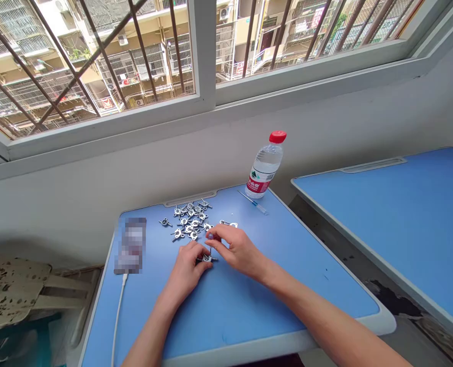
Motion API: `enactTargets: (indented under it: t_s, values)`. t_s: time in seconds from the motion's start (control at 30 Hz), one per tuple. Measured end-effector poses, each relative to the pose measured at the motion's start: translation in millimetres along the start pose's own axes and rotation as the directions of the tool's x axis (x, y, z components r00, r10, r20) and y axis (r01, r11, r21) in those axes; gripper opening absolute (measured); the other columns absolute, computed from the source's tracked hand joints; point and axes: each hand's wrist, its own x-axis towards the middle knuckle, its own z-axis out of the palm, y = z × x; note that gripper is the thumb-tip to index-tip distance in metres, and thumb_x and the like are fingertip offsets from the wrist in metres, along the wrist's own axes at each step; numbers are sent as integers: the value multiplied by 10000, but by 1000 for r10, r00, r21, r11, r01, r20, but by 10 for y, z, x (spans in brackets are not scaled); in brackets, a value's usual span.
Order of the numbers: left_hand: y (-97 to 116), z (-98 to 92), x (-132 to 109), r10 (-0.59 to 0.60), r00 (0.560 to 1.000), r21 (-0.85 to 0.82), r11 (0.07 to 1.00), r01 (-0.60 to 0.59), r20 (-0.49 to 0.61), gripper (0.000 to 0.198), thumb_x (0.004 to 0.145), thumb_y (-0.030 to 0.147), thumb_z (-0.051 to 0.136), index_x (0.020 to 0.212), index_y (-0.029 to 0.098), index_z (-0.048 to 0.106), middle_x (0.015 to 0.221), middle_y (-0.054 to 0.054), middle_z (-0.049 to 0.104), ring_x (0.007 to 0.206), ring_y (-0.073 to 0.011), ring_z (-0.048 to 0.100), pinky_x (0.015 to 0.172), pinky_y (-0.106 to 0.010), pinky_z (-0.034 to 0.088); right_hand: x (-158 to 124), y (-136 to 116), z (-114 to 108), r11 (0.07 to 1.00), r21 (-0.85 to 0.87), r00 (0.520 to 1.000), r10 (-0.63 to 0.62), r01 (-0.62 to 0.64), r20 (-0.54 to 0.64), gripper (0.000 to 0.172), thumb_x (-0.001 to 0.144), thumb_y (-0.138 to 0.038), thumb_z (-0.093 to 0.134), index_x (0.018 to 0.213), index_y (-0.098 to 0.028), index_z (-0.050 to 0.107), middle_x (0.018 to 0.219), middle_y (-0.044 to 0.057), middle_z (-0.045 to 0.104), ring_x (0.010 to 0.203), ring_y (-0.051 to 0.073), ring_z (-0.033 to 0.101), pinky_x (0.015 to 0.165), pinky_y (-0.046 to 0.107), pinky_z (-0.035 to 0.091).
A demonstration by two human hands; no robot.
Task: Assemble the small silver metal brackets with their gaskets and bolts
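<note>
On the blue desk, my left hand [189, 267] pinches a small silver metal part [207, 258] between thumb and fingers. My right hand [232, 244] grips the short translucent handle of a small screwdriver [210, 243], its thin shaft upright with the tip down at the part. Just beyond the hands lies a loose pile of similar metal parts [191, 221]. One of them [166, 222] sits apart on the left. More metal pieces [228, 223] lie right of the pile, partly behind my right hand.
A water bottle [265, 171] with a red cap stands at the desk's far right corner. Beside it lies a thin blue tool with a clear end [255, 203]. At left is a blurred phone [130, 245] with a white cable [118, 318]. Another blue desk [395, 214] stands to the right.
</note>
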Motion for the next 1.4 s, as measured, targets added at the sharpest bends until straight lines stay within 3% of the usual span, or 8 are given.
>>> enactTargets:
  t_s: [0.13,0.27,0.5,0.8,1.07,1.2,1.4]
  values:
    - [23,-20,5,-13,1000,-28,1000,14,22,104,803,125,632,836,217,595,880,-1,602,876,-205,559,865,-363,402,-7,49,-34,991,-65,991,-114,118,71,236,969,-152,459,1133,-202,622,869,66,706,734,174,642,656,283,512]
    - [20,-18,5,-24,999,-25,999,25,24,98,800,138,632,843,221,601,887,-4,615,891,-215,561,862,-363,409,5,72,-97,986,-22,977,-161,165,137,325,959,-105,422,1206,-207,607,975,91,719,849,195,654,724,323,542]
    - [-1,-4,6,-13,1000,-22,1000,13,18,104,800,130,630,834,221,594,923,-8,628,887,-211,569,890,-377,395,30,27,-118,988,106,982,-130,116,136,253,953,-97,448,1056,-201,654,895,56,738,816,181,644,752,328,522]
    - [6,7,1,-18,1000,-2,1000,18,-1,84,799,153,628,837,227,612,883,3,620,851,-201,581,841,-353,415,27,-18,-63,997,-60,998,-43,45,39,219,975,-176,462,828,-200,624,722,40,678,648,170,559,656,299,465]
    - [4,36,8,16,1000,22,1000,-16,-7,104,816,126,626,854,219,597,911,-13,621,898,-214,584,842,-356,420,9,8,-13,992,32,990,-123,121,67,194,974,-153,452,1049,-193,627,888,72,719,796,187,637,725,320,519]
    - [37,14,-5,22,1000,14,1000,-22,3,117,819,108,628,860,212,596,925,-16,628,903,-213,583,852,-356,411,6,41,-67,994,61,984,-104,96,147,244,974,-160,456,1150,-209,619,956,80,719,860,199,641,762,346,532]
    - [61,-12,-20,-7,1000,-1,1000,7,14,145,815,81,637,871,213,609,957,-15,633,917,-214,571,872,-355,402,1,68,-96,993,116,984,-24,3,175,265,951,-143,483,1163,-214,626,965,72,728,882,191,661,790,329,537]
